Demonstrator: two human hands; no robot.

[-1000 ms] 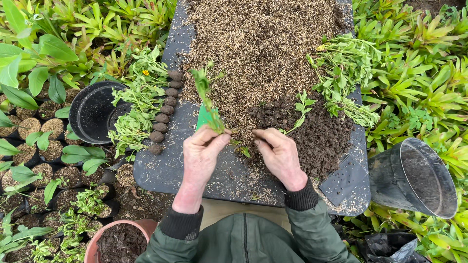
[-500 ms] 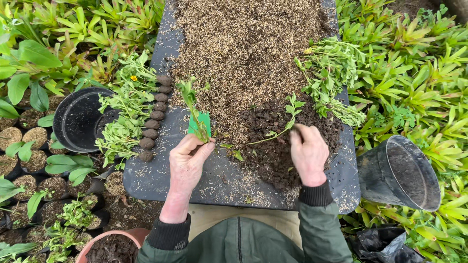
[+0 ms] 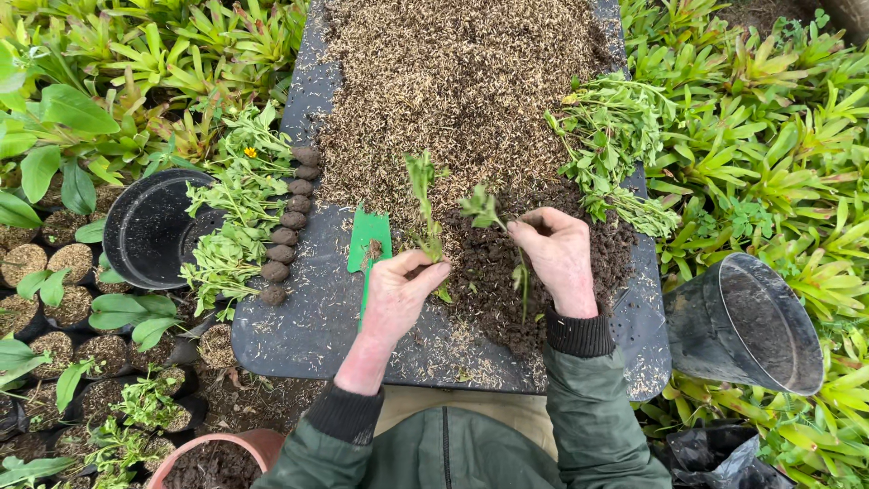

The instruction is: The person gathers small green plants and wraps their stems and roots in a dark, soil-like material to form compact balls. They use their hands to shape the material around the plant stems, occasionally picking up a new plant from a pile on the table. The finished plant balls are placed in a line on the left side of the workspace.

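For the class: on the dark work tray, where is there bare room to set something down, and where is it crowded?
Bare patch: tray near-left corner, between soil balls, green scoop and left hand. Crowded: husk heap, dark soil, cuttings.

we are looking through a single head-worn camera, facing almost straight down from above onto a dark potting tray (image 3: 308, 326). we are sitting close, with our own green sleeves entering at the bottom edge. foliage is filling both sides. no second view is sharing the scene.
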